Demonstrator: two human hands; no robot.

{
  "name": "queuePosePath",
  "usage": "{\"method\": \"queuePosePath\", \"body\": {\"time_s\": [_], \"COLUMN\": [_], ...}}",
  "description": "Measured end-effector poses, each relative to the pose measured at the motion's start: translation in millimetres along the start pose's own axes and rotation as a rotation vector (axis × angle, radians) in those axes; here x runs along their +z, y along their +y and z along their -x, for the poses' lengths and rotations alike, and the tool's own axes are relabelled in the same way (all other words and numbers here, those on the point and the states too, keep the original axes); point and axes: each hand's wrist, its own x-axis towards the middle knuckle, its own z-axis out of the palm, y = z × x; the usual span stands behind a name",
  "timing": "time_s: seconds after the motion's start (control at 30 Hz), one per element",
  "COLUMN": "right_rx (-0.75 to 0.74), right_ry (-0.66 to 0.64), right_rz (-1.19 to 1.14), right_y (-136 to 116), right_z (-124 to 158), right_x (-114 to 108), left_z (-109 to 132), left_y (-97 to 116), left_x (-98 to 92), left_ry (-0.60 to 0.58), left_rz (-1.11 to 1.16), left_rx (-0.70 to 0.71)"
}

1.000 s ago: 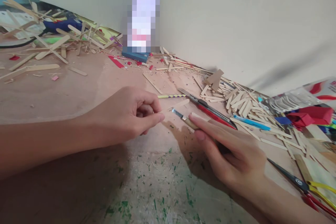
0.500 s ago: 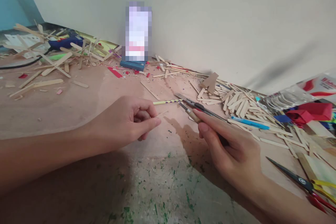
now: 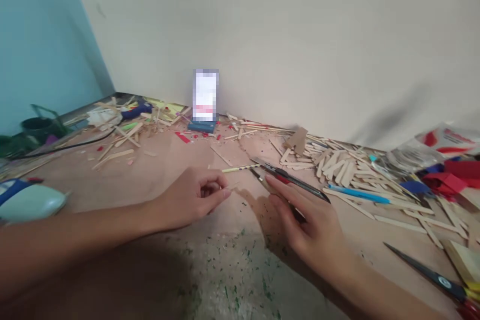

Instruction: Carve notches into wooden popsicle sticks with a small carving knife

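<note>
My left hand [image 3: 198, 195] is closed in a pinch, thumb against forefinger, on a thin pale wood sliver [image 3: 235, 188] that pokes out to the right. My right hand [image 3: 313, 225] has its fingers along a slim wooden-handled tool [image 3: 263, 181] with a narrow metal tip, pointing left and away. Just beyond that tool lies a black utility knife [image 3: 287, 176] with its blade out, close to my right fingertips. A yellow stick with dark dots [image 3: 240, 168] rests on the table between the hands and behind them.
Craft sticks [image 3: 339, 167] pile up at the right, with a blue pen [image 3: 358, 193] on them. Scissors [image 3: 423, 267] lie near right. A phone [image 3: 205, 95] stands on a blue holder by the wall. Wood scraps [image 3: 127, 132] and a pale green-and-blue object [image 3: 33, 202] are at left.
The view has tilted up and drawn back, bringing the pale green-and-blue object in at left. My right hand and its tool have moved slightly left; the left hand keeps its pinch.
</note>
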Motion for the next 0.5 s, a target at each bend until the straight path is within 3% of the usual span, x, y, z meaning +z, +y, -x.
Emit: {"method": "queuePosePath", "body": {"time_s": [0.13, 0.37, 0.5], "right_rx": [0.042, -0.172, -0.186], "right_ry": [0.066, -0.064, -0.074], "right_rz": [0.021, 0.093, 0.145], "right_y": [11, 19, 17], "right_z": [-3, -11, -12], "right_x": [2, 6, 8], "left_z": [-2, 3, 6], "left_y": [4, 7, -3], "left_x": [-4.6, -17.0, -23.5], "left_ry": [0.088, 0.230, 0.246], "left_rz": [0.103, 0.310, 0.369], "left_rx": [-0.030, -0.015, 0.006]}}
